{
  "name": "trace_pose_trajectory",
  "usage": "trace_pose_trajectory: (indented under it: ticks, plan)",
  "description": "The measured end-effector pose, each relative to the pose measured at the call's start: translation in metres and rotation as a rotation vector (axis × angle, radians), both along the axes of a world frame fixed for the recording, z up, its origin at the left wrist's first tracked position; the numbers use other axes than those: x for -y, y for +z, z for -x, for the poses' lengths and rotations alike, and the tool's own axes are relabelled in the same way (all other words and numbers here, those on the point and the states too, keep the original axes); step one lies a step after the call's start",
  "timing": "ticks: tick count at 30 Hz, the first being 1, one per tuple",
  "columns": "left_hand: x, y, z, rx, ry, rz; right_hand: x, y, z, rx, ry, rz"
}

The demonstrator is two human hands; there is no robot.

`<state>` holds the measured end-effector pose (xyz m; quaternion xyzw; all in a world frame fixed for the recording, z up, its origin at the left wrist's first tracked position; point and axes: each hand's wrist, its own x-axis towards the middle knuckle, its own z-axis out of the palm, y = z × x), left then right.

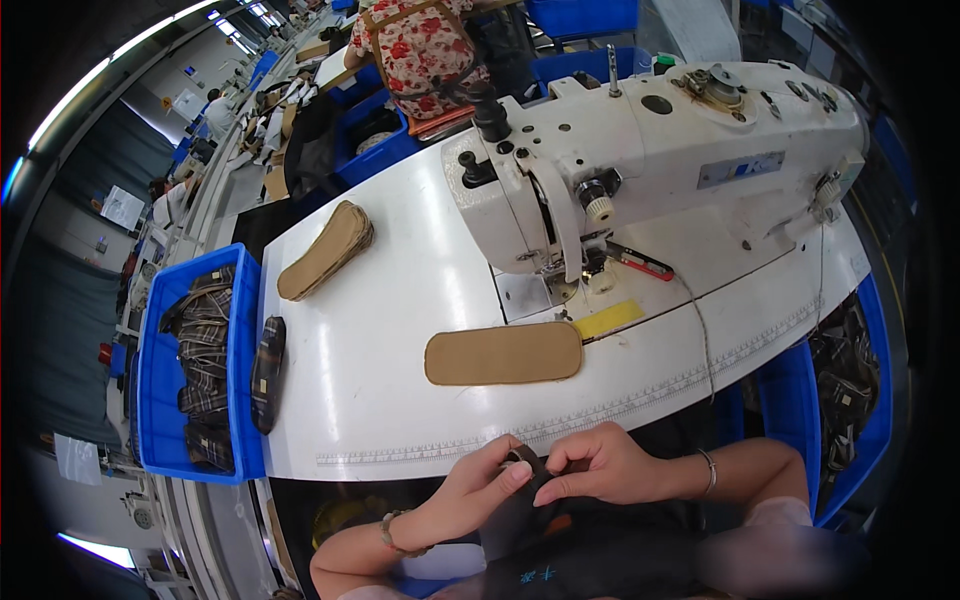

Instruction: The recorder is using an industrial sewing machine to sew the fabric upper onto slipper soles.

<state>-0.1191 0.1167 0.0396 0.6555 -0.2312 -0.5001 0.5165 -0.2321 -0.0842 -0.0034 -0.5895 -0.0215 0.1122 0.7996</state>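
My left hand (478,492) and my right hand (598,468) are together at the front edge of the white table (370,410), both closed on a dark brown piece of material (533,468). Beyond them lies a tan oblong pad (503,353) with rounded corners, beside a yellow strip (610,318) at the white sewing machine (650,150). Red-and-black snips (645,263) rest by the needle area. A stack of tan curved pieces (322,252) sits at the upper left of the table, and a dark plaid item (267,374) lies near the left edge.
A blue bin (153,400) of plaid items stands at the left, and more blue bins (870,465) are at the right below the table. A person in a floral top (420,55) is at work behind the machine; other workers (218,118) are along a long line at the left.
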Motion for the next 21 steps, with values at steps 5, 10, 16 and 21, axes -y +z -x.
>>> trace_pose_trajectory:
  ticks: [5,10,16,21]
  plan:
    - [0.001,-0.007,-0.004,0.028,0.123,-0.005,0.006,-0.004,-0.009,0.134,0.046,0.253]
    - [0.02,0.028,-0.042,0.495,-0.007,-0.082,0.05,0.002,-0.021,0.975,-0.238,1.497]
    - [0.073,0.045,-0.072,0.805,-0.273,-0.126,0.084,-0.021,-0.067,1.143,-0.172,1.756]
    - [0.118,0.002,-0.116,0.726,-0.36,0.001,0.089,-0.026,-0.099,1.167,0.052,1.561]
